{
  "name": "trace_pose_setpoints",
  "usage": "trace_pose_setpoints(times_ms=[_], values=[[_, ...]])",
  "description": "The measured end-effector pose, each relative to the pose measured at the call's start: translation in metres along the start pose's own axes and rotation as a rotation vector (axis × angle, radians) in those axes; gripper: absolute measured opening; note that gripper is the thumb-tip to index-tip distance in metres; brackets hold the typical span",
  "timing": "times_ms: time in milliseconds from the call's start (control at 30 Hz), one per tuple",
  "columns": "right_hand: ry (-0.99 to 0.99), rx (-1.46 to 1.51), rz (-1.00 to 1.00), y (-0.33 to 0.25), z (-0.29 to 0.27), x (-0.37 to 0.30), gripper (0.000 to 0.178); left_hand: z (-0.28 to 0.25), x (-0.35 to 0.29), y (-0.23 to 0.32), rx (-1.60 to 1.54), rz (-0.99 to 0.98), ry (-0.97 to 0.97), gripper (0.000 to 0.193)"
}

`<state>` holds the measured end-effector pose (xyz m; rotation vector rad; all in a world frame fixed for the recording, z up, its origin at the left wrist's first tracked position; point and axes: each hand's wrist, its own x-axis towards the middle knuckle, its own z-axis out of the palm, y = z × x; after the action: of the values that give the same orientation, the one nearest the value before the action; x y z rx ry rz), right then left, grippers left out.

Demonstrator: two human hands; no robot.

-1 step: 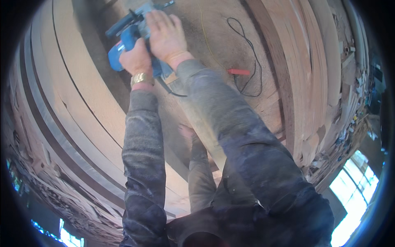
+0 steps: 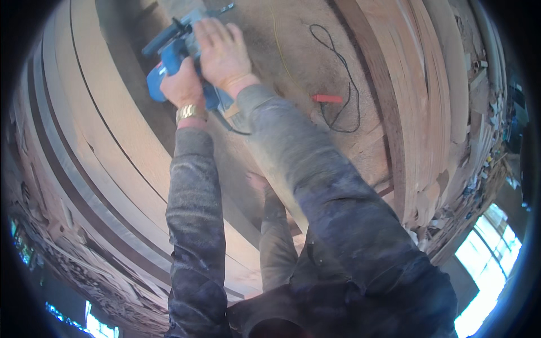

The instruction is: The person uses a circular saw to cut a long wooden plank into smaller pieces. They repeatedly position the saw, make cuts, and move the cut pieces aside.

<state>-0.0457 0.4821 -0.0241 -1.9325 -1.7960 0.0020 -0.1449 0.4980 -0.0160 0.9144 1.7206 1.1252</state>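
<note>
A blue handheld power saw point(image 2: 169, 59), apparently a circular saw, rests on a long wooden board point(image 2: 276, 172) that runs from far ahead back toward my body. My left hand point(image 2: 183, 84), a gold watch on its wrist, is closed round the saw's rear handle. My right hand point(image 2: 222, 53) grips the grey front housing from above, its fingers laid forward over the metal and its thumb apart. A dark side handle point(image 2: 160, 39) sticks out to the left. The blade is hidden. From the saw's back a black cord point(image 2: 231, 129) trails under my right sleeve.
Long planks point(image 2: 101, 112) lie along the left, and more boards point(image 2: 420, 112) are stacked on the right. A red connector point(image 2: 327, 98) with a looped black cable point(image 2: 352, 84) lies on the dusty floor. Offcuts point(image 2: 479, 129) are heaped at the far right. My bare foot point(image 2: 257, 181) is beside the board.
Both hands and the saw have shifted very slightly to the left in view. The grip is the same.
</note>
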Motion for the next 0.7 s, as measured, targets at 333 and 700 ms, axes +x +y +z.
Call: trace_pose_setpoints(times_ms=[333,700], values=[[-0.071,0.095,0.061,-0.011,-0.005,0.024,0.061,-0.004,0.026,0.007,0.006,-0.005,0.025,0.009],[-0.073,0.126,0.089,-0.019,0.006,0.046,0.06,-0.007,0.05,0.019,-0.041,-0.074,-0.003,0.013]])
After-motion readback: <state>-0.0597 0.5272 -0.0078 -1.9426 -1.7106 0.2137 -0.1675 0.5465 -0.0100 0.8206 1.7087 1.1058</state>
